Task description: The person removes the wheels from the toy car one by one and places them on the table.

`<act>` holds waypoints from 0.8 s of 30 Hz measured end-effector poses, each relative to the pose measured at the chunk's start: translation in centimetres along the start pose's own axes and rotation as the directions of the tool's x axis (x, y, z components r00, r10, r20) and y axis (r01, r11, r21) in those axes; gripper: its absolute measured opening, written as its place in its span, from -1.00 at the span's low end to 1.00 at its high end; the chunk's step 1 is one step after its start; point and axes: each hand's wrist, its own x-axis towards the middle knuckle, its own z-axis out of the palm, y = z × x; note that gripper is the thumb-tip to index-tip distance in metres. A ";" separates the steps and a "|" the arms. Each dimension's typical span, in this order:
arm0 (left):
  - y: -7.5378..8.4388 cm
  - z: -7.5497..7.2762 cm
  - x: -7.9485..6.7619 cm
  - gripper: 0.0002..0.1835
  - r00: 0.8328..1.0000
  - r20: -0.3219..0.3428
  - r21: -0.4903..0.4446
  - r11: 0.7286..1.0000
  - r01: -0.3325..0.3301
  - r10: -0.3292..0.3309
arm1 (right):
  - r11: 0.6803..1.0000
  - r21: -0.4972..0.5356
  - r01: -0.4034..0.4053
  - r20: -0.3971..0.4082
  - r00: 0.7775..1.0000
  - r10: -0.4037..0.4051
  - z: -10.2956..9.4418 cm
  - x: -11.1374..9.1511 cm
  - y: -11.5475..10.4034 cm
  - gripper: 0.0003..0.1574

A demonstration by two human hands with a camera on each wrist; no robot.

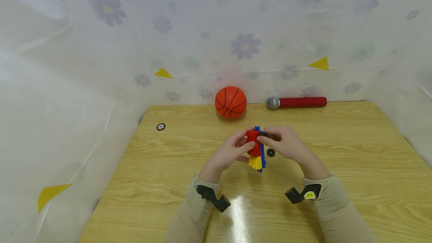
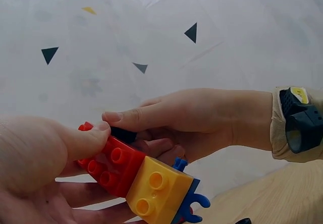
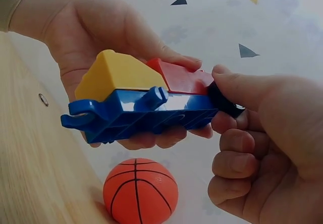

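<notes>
A toy block train car is held off the table: a blue base [image 3: 133, 114] with a hook at one end, a red block [image 1: 253, 146] and a yellow block [image 1: 255, 162] on it. My left hand [image 1: 227, 155] grips it, thumb on the red block and fingers underneath. Between thumb and forefinger, my right hand [image 1: 293, 144] pinches a black wheel [image 3: 222, 100] against the base's side, near the red block. A bare blue axle peg [image 3: 157, 99] sticks out beside the yellow block. Another black wheel [image 1: 270, 152] lies on the table below my right hand.
An orange toy basketball [image 1: 231, 102] sits at the back of the wooden table [image 1: 175, 183]. Right of it lies a red toy microphone [image 1: 300, 102] with a grey head. A small black-and-white disc [image 1: 161, 126] lies at the left. A patterned sheet [image 1: 195, 48] hangs behind.
</notes>
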 end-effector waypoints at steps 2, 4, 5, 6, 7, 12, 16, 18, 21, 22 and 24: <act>-0.1 0.0 0.0 -0.44 1.000 -0.007 0.005 1.000 0.004 -0.003 | 1.000 -0.013 0.009 -0.008 1.000 -0.009 0.0 0.0 0.1 -0.80; -0.1 0.0 0.0 -0.45 1.000 -0.013 0.009 1.000 0.011 -0.011 | 1.000 -0.026 0.013 -0.015 1.000 -0.014 0.1 0.0 0.1 -0.79; -0.1 0.0 0.1 -0.45 1.000 -0.015 0.011 1.000 0.015 -0.015 | 0.999 -0.032 0.015 -0.017 1.000 -0.016 0.1 0.0 0.1 -0.79; -0.1 0.0 0.1 -0.45 1.000 -0.017 0.012 1.000 0.018 -0.018 | 0.999 -0.038 0.014 -0.018 1.000 -0.015 0.1 0.0 0.1 -0.78; -0.2 0.0 0.1 -0.45 1.000 -0.017 0.010 1.000 0.021 -0.020 | 0.999 -0.043 0.015 -0.019 1.000 -0.016 0.1 0.0 0.1 -0.78; 0.0 0.1 0.1 -0.45 0.999 -0.023 0.014 0.999 0.036 -0.036 | 0.997 -0.068 0.037 -0.023 0.999 -0.039 0.2 0.0 0.1 -0.76; 0.1 0.2 0.0 -0.45 0.999 -0.032 0.021 0.999 0.043 -0.043 | 0.995 -0.081 0.058 -0.035 0.998 -0.061 0.2 -0.1 0.1 -0.74; 0.2 0.3 -0.1 -0.45 0.998 -0.036 0.027 0.999 0.046 -0.045 | 0.995 -0.083 0.061 -0.037 0.997 -0.064 0.2 -0.1 0.1 -0.73; 0.2 0.3 -0.1 -0.45 0.998 -0.041 0.034 0.998 0.048 -0.046 | 0.994 -0.090 0.069 -0.045 0.996 -0.073 0.2 -0.2 0.2 -0.71; 0.2 0.3 -0.1 -0.45 0.998 -0.042 0.036 0.998 0.048 -0.046 | 0.993 -0.091 0.073 -0.048 0.996 -0.078 0.3 -0.2 0.2 -0.71; 0.1 0.3 0.0 -0.45 0.998 -0.043 0.038 0.998 0.047 -0.046 | 0.992 -0.094 0.083 -0.054 0.995 -0.089 0.3 -0.3 0.1 -0.72</act>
